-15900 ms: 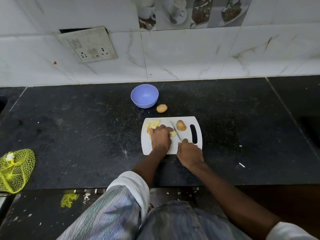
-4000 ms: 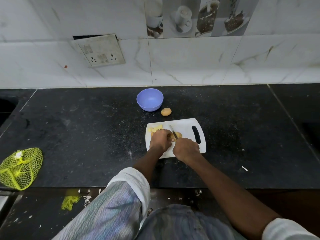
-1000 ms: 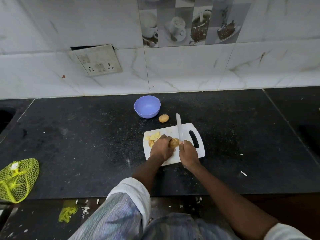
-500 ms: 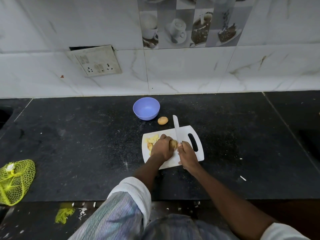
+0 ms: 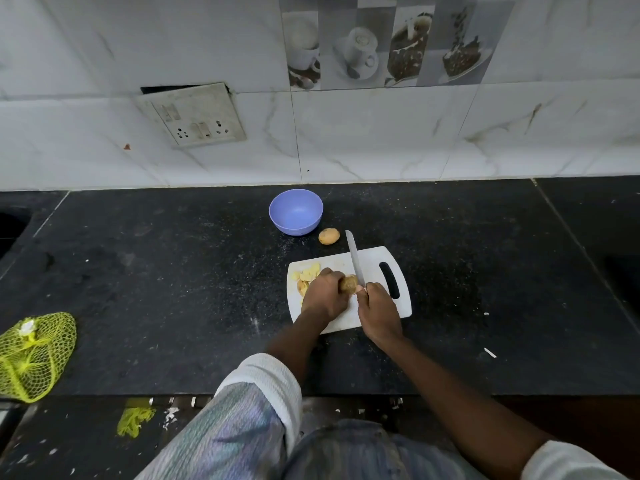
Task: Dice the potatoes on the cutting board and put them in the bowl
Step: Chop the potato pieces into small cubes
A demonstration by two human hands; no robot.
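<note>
A white cutting board [image 5: 372, 258] lies on the black counter. My left hand [image 5: 322, 294] grips a brown potato [image 5: 349, 284] on the board. My right hand [image 5: 379, 311] holds a knife [image 5: 355, 259] whose blade points away from me, resting against the potato's right side. Pale cut potato pieces [image 5: 306, 275] lie at the board's left end, partly hidden by my left hand. A purple bowl [image 5: 296, 211] stands behind the board, with nothing visible inside. One whole potato [image 5: 329, 236] sits on the counter next to the bowl.
A yellow net bag [image 5: 33, 355] lies at the counter's left front edge. The tiled wall with a socket plate [image 5: 192, 114] rises behind the counter. Small white scraps [image 5: 490, 352] lie on the counter at the right.
Earlier my left hand held cut pieces while a potato half lay apart on the board. Now it holds the brown potato. Over the last second the knife has stayed against the potato, blade pointing away.
</note>
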